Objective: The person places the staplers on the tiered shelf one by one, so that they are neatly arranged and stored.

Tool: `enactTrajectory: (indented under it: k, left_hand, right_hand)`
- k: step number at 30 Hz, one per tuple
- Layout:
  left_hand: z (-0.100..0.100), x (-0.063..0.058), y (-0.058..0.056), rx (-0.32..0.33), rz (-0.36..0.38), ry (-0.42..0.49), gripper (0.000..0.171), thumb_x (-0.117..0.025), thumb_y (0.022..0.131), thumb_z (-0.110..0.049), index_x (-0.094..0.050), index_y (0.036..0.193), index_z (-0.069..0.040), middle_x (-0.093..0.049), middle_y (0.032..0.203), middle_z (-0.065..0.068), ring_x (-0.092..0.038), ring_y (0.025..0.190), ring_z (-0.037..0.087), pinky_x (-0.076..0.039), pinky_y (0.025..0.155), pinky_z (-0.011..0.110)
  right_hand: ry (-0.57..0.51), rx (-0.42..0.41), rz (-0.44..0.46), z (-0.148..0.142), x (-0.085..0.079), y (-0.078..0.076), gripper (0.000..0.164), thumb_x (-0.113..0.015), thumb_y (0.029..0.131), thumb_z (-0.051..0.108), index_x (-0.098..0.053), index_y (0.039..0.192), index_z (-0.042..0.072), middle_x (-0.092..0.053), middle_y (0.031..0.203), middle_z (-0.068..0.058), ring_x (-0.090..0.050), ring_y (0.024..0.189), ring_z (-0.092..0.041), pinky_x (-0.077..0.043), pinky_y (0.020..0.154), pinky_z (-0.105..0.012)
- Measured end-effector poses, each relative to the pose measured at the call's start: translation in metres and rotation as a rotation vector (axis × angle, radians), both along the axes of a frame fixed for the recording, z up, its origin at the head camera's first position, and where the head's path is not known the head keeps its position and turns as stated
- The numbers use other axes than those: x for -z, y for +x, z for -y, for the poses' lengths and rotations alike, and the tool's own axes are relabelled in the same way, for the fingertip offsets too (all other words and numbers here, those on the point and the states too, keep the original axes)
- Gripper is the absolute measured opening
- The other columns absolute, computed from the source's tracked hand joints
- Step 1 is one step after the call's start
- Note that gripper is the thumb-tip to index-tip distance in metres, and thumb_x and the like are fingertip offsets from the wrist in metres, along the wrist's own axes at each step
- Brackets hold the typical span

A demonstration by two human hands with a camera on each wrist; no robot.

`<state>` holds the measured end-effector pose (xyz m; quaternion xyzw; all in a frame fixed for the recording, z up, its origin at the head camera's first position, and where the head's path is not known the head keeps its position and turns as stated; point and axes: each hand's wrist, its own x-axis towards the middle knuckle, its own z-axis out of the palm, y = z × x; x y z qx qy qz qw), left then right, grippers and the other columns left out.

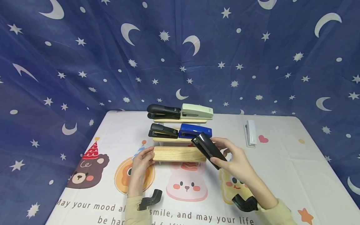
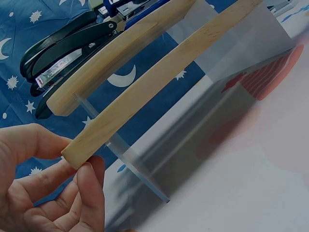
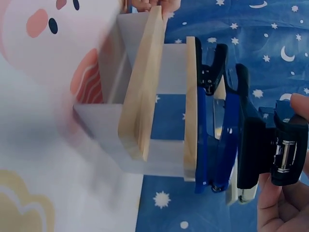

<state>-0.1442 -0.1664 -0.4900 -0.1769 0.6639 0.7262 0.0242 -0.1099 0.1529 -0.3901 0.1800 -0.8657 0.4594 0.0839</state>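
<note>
My left hand pinches the left end of the bottom wooden shelf of a tiered rack; in the left wrist view thumb and fingers close on the board's end. A black stapler is in my right hand, tilted, gripped between thumb and fingers near the shelf's right end. Its upper end overlaps the blue stapler in the head view. That blue one lies on the middle shelf beside another black stapler. Nothing lies on the bottom shelf.
On the top shelf sit a black stapler and a pale green stapler. A white stapler lies on the table to the right. Clear side panels carry the shelves. Behind the table hangs a blue star-patterned cloth.
</note>
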Motion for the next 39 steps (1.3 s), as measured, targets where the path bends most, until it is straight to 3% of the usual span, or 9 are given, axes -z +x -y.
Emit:
enactTrajectory:
  k: [12, 21, 39]
  left_hand:
    - [0.0, 0.0, -0.001, -0.011, 0.003, 0.004, 0.037, -0.059, 0.091, -0.005, -0.057, 0.128, 0.002, -0.063, 0.092, -0.009, -0.058, 0.075, 0.003, -0.05, 0.068, 0.018]
    - [0.0, 0.0, 0.0, -0.007, 0.005, 0.003, 0.038, -0.059, 0.091, -0.005, -0.057, 0.128, 0.003, -0.063, 0.091, -0.01, -0.057, 0.074, 0.003, -0.05, 0.068, 0.018]
    - [0.001, -0.002, 0.001, 0.009, 0.008, 0.005, 0.039, -0.058, 0.092, -0.005, -0.055, 0.13, 0.002, -0.063, 0.093, -0.009, -0.058, 0.075, 0.004, -0.05, 0.068, 0.018]
  right_hand:
    - [-0.033, -0.036, 0.07, 0.023, -0.002, -0.011, 0.056, -0.079, 0.075, 0.008, -0.059, 0.126, 0.019, -0.068, 0.109, -0.002, -0.058, 0.098, -0.01, -0.045, 0.073, -0.026]
    - [-0.06, -0.069, 0.089, 0.037, 0.009, -0.02, 0.053, -0.079, 0.076, 0.008, -0.061, 0.125, 0.018, -0.069, 0.109, -0.005, -0.06, 0.097, -0.018, -0.044, 0.074, -0.025]
    - [-0.099, -0.151, 0.17, 0.074, 0.023, -0.023, 0.053, -0.077, 0.077, 0.007, -0.06, 0.127, 0.02, -0.067, 0.118, -0.001, -0.058, 0.104, -0.018, -0.044, 0.081, -0.031]
